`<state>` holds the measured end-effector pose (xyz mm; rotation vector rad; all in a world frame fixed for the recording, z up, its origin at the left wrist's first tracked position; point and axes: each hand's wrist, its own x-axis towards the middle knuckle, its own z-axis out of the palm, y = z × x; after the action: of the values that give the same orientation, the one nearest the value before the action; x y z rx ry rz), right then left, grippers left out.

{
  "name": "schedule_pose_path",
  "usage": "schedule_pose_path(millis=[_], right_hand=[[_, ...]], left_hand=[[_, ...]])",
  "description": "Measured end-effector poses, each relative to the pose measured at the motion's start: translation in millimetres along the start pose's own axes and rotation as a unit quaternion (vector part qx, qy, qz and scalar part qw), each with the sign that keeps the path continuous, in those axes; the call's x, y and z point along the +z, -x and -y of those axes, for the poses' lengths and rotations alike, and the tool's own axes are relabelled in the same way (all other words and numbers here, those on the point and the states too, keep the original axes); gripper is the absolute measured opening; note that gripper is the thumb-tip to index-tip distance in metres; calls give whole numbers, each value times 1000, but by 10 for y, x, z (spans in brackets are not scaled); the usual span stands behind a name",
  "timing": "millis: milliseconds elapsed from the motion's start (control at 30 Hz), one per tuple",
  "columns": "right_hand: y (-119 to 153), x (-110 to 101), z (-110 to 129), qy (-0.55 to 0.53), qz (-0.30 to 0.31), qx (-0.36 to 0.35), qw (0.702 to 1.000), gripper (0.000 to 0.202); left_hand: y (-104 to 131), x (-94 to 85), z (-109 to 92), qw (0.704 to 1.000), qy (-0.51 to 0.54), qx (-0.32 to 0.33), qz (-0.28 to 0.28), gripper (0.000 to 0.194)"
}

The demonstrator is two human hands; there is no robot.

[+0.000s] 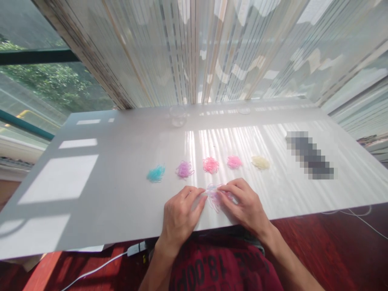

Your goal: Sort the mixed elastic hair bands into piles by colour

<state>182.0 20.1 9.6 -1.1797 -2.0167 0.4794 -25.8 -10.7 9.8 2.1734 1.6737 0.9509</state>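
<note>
A loose mixed pile of thin rubber bands point(216, 202), pink, purple and pale blue, lies near the front edge of the white table. At its left side, my left hand point(182, 210) is closed, with thumb and index finger pinched at the edge of the bands. My right hand point(244, 202) pinches into the pile from the right, its fingertips partly covering it. Pale blue strands show between the two sets of fingertips. Beyond my hands, sorted piles form a row: turquoise point(156, 173), purple point(184, 169), coral pink point(210, 165), pink point(234, 162) and pale yellow point(260, 163).
A clear, see-through container point(178, 116) stands towards the back of the table point(121, 161), and a clear round piece point(244, 110) lies farther right. A pixelated dark object point(311, 155) is at the right. Sheer curtains point(194, 48) hang behind. A white cable point(97, 268) runs below.
</note>
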Motion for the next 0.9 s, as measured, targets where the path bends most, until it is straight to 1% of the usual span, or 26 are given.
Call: schedule_pose_path(millis=[100,200,333,433,633,900], right_hand=[[-8,-9,-14,-19,-4,15,1000,11],[-10,-15,-31,-43,-10,28,999,12],[4,-18,-42,-72,-18,36,997,14],[13,-17,-47,-88,-20,34,995,17],[15,-21,-56,-94,6,26,995,19],[4,-14,-66,-94,9,18,995,17]], left_hand=[[-48,14,-39,1000,25,1,11,17],[-112,66,-85,998,53,13,15,23],[-163,161,-107,995,82,53,0,17],[-165,197,-97,994,96,58,-7,15],[-149,177,-94,990,128,66,-15,21],[-129,177,-65,986,146,75,12,20]])
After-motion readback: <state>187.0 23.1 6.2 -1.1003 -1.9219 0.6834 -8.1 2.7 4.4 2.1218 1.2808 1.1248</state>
